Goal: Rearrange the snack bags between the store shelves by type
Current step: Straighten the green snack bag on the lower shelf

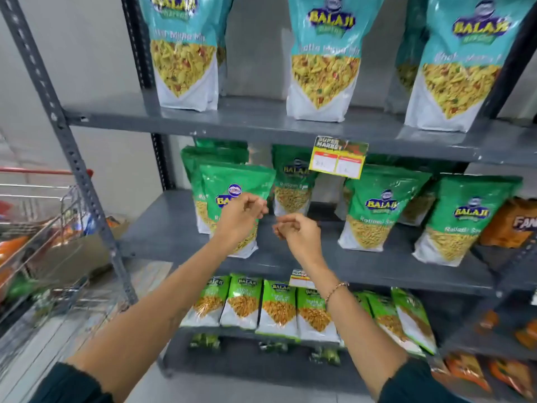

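On shelves (261, 123), "BALAJI" bags (377, 210).

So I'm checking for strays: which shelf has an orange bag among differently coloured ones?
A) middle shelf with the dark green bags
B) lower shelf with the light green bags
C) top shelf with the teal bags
A: an orange bag sits at the right end of the middle shelf, beside the dark green bags.
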The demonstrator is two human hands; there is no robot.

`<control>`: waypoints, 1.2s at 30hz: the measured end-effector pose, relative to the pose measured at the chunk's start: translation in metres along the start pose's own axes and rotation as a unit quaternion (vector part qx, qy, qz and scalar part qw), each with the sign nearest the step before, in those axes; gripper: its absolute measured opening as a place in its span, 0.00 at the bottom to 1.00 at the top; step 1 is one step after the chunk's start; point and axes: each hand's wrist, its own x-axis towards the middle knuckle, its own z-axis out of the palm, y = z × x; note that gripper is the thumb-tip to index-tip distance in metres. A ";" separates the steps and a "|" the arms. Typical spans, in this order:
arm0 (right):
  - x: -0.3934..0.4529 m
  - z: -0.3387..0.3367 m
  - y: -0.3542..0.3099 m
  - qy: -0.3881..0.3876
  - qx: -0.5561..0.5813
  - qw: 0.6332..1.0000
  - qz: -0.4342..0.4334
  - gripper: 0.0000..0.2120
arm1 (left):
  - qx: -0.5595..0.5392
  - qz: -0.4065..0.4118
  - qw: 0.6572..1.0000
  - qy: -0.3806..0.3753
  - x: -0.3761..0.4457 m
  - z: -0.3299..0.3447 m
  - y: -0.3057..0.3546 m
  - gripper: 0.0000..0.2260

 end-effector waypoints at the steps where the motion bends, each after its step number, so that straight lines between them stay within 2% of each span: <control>1: 0.000 0.005 0.017 -0.012 -0.026 0.999 0.021 0.09 | 0.024 -0.038 0.999 -0.014 0.000 0.000 -0.021 0.06; 4: 0.009 0.020 0.063 -0.048 -0.101 0.990 0.089 0.08 | 0.108 -0.137 0.984 -0.036 0.001 -0.004 -0.073 0.09; 6: 0.019 0.027 0.084 -0.059 -0.140 0.982 0.111 0.08 | 0.145 -0.193 0.970 -0.016 0.007 -0.012 -0.104 0.07; 8: 0.032 0.036 0.094 -0.068 -0.146 0.980 0.113 0.09 | 0.202 -0.255 0.946 0.001 0.019 -0.023 -0.135 0.20; 10: 0.049 0.046 0.098 -0.090 -0.138 0.980 0.109 0.15 | 0.247 -0.283 0.927 0.003 0.031 -0.035 -0.156 0.33; 12: 0.066 0.057 0.103 -0.119 -0.131 0.979 0.104 0.24 | 0.234 -0.269 0.934 -0.006 0.041 -0.045 -0.163 0.38; 14: 0.083 0.070 0.110 -0.151 -0.119 0.977 0.095 0.33 | 0.181 -0.235 0.955 -0.019 0.050 -0.052 -0.167 0.38; 16: 0.093 0.078 0.117 -0.168 -0.121 0.975 0.082 0.38 | 0.151 -0.217 0.963 -0.044 0.055 -0.055 -0.171 0.38; 18: 0.096 0.085 0.120 -0.165 -0.095 0.979 0.073 0.33 | 0.159 -0.206 0.964 -0.055 0.058 -0.052 -0.174 0.34; 21: 0.095 0.086 0.125 -0.153 -0.031 0.985 0.075 0.25 | 0.165 -0.193 0.967 -0.022 0.058 -0.046 -0.169 0.31; 25: 0.096 0.058 0.134 -0.137 -0.002 0.988 0.077 0.22 | 0.155 -0.182 0.971 -0.008 0.055 -0.026 -0.153 0.29; 29: 0.107 0.008 0.145 -0.094 0.032 0.991 0.091 0.20 | 0.165 -0.138 0.975 -0.046 0.072 0.018 -0.139 0.22; 33: 0.126 -0.031 0.161 -0.055 0.030 0.993 0.101 0.19 | 0.175 -0.111 0.976 -0.068 0.097 0.065 -0.132 0.25; 36: 0.140 -0.047 0.169 -0.029 0.015 0.994 0.107 0.18 | 0.174 -0.123 0.975 -0.062 0.114 0.086 -0.132 0.27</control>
